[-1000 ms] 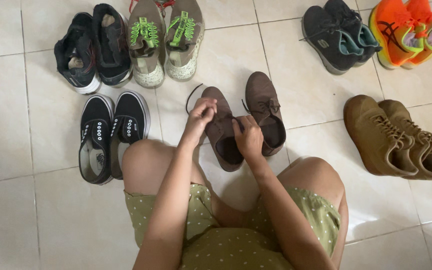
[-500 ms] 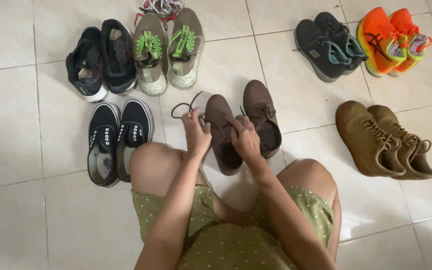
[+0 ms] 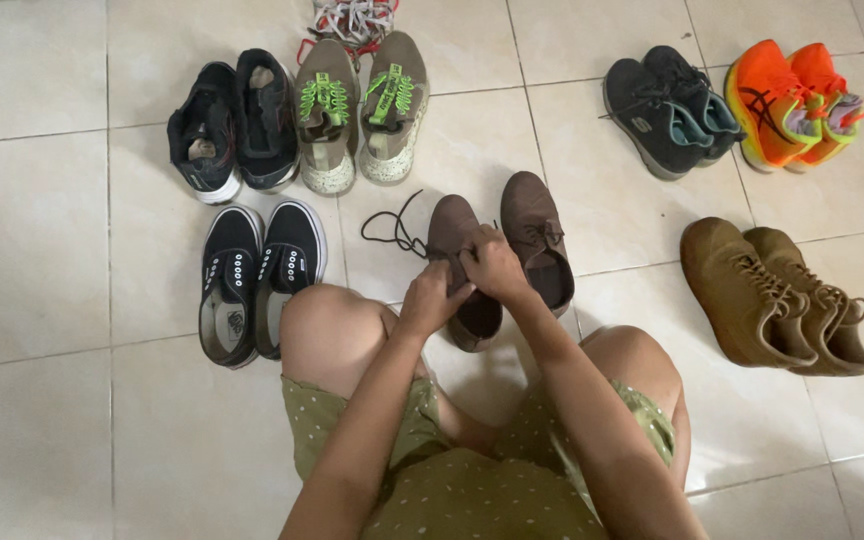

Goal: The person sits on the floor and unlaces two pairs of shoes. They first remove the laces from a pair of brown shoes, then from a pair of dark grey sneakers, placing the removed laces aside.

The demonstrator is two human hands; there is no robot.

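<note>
Both hands meet over the left brown shoe (image 3: pixel 457 262), which stands on the tile floor (image 3: pixel 42 250) just beyond the knees, beside its mate (image 3: pixel 537 240) on the right. The left hand (image 3: pixel 432 298) and right hand (image 3: pixel 492 265) are closed, pinching the dark lace (image 3: pixel 392 228) – its loose end curls off to the left. Black slip-ons (image 3: pixel 257 280) sit near left, tan shoes (image 3: pixel 772 295) near right; black trainers (image 3: pixel 232 125), green-laced shoes (image 3: pixel 362 110), grey trainers (image 3: pixel 667 110) and orange trainers (image 3: pixel 792 100) line the far side
</note>
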